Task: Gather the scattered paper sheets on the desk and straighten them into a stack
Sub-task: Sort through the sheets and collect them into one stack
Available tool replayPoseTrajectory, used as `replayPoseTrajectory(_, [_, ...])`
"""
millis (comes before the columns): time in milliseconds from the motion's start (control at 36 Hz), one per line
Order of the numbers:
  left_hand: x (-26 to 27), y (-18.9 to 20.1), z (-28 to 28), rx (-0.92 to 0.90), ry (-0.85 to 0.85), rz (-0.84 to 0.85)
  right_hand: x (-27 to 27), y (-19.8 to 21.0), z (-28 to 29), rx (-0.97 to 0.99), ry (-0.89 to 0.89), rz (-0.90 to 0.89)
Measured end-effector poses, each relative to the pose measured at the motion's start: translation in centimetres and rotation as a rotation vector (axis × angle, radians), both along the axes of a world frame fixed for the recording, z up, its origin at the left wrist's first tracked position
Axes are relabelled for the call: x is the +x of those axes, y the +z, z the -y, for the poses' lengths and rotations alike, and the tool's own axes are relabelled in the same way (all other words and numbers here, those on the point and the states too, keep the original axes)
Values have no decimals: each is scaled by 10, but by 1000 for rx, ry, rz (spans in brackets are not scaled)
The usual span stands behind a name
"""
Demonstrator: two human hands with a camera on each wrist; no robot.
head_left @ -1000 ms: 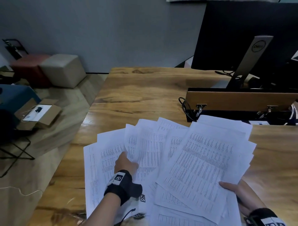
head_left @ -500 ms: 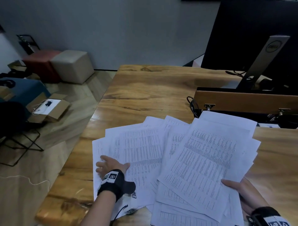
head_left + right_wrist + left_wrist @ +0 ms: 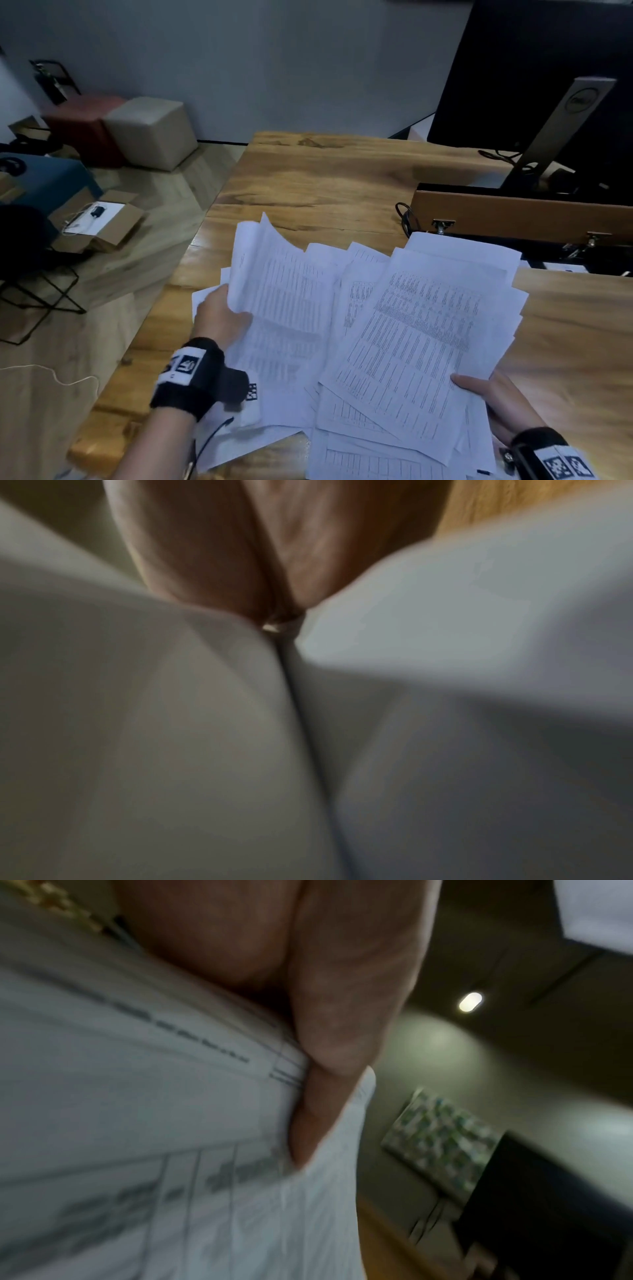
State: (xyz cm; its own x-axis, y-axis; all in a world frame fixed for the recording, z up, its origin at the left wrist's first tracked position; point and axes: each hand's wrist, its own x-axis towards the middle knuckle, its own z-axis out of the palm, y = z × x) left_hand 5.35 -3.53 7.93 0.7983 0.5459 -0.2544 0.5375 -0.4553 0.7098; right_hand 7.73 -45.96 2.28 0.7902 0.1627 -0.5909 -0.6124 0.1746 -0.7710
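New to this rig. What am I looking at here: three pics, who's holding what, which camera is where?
No robot here: a person works with bare hands, wearing three cameras. The wide picture comes from the head camera, looking down at a wooden desk. The two blurry close-ups come from cameras strapped to the wrists, looking along the fingers.

Printed paper sheets lie fanned over the desk's near part. The left hand grips a few sheets by their left edge, lifting them so they curl up. The right hand holds another bunch at its near right corner, thumb on top. Behind them stands a monitor on a wooden riser.
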Motion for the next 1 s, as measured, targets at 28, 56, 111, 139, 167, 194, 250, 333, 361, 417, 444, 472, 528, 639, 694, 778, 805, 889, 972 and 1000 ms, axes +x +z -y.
replayPoseTrajectory(28, [-1,15,-5,0,-51,29,1,-1,-1,4,4,-1])
replayPoseTrajectory(56, [-1,31,-9,6,-112,51,2,-2,-2,7,7,-3])
replayPoseTrajectory(111, [-3,67,-14,43,-261,94,3,-5,-3,4,9,-4])
replayPoseTrajectory(139, [-3,85,-13,56,-333,109,4,-6,-3,2,11,-4])
replayPoseTrajectory(167, [-3,103,-13,43,-381,114,4,-7,-4,-1,15,-6])
replayPoseTrajectory(194, [-2,117,-12,-6,-414,115,4,-7,-5,2,20,-7])
replayPoseTrajectory(250, [0,140,-10,-200,-468,134,4,-8,-7,10,25,-14])
replayPoseTrajectory(333, [10,143,-7,-464,-483,205,3,-8,-10,19,0,-17])
replayPoseTrajectory(361, [14,139,-1,-506,-474,215,3,-8,-12,20,-4,-21])
replayPoseTrajectory(417, [27,119,13,-565,-462,198,2,-8,-15,20,-8,-29])
replayPoseTrajectory(444, [33,104,21,-582,-451,178,1,-8,-17,22,-7,-37])
replayPoseTrajectory(472, [38,88,30,-589,-457,156,0,-8,-18,26,-9,-51])
replayPoseTrajectory(528, [45,52,50,-559,-484,69,-2,-9,-21,46,-18,-91])
replayPoseTrajectory(639, [48,-19,84,-429,-458,-109,-6,-14,-23,23,-30,-176])
replayPoseTrajectory(694, [45,-44,96,-348,-455,-178,-7,-15,-25,-19,-74,-195])
replayPoseTrajectory(778, [38,-60,113,-243,-464,-234,-7,-16,-24,39,-180,-202])
replayPoseTrajectory(805, [36,-60,119,-202,-493,-261,-5,-14,-24,50,-174,-209])
replayPoseTrajectory(889, [34,-68,130,-89,-587,-367,-2,-10,-30,36,-82,-214])
replayPoseTrajectory(972, [35,-70,130,-56,-607,-366,3,-13,-35,-71,-19,-210])
replayPoseTrajectory(1000, [36,-68,129,-71,-585,-358,4,-14,-34,-109,-10,-205])
